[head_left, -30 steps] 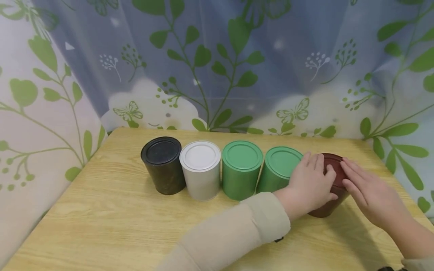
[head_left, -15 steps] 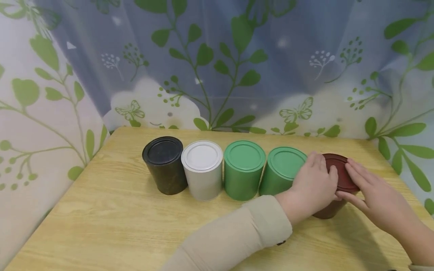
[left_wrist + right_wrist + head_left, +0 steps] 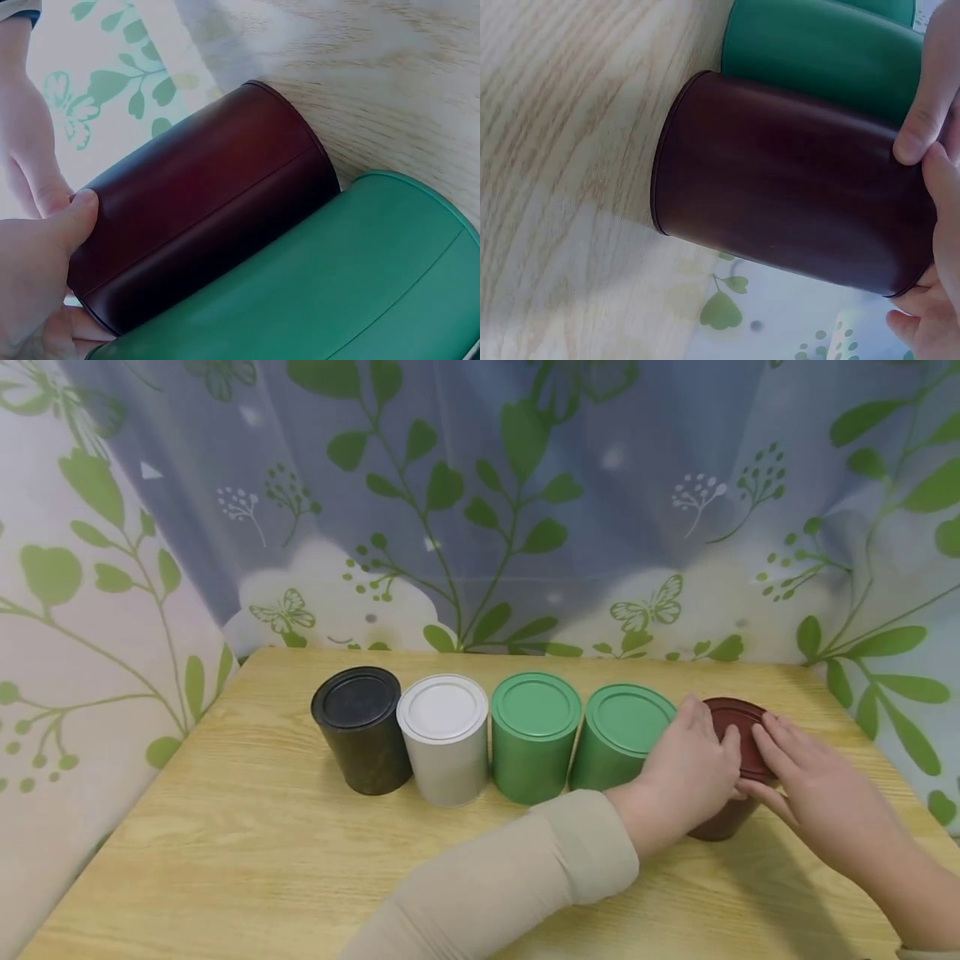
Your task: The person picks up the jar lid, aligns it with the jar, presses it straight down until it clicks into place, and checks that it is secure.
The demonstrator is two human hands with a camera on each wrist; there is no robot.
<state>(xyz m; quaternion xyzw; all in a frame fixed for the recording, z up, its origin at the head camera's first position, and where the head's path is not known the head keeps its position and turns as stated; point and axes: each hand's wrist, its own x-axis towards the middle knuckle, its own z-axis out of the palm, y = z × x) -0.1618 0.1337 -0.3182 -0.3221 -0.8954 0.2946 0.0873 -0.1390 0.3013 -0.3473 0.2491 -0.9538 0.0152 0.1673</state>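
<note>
At the right end of a row of cans stands a dark red can [image 3: 720, 822] with a ridged lid. My left hand [image 3: 686, 768] holds its upper left side, thumb in front and fingers round the far side. On the opposite side my right hand [image 3: 832, 802] grips the same can by its rim. Both thumbs press close together near the lid, as the right wrist view shows on the can's dark wall [image 3: 787, 180]. A green can [image 3: 626, 722] stands against its left, partly hidden by my left hand. The red can's base rests on the table.
Farther left along the row stand another green can [image 3: 534, 743], a white can [image 3: 444, 743] and a black can [image 3: 363, 735], all lidded. They sit on a light wooden table [image 3: 300, 868]. A leaf-patterned curtain [image 3: 480, 510] hangs behind.
My right thumb has come down and left onto the front of the dark red can, beside the left thumb. The head view shifts slightly; the cans stay in their row.
</note>
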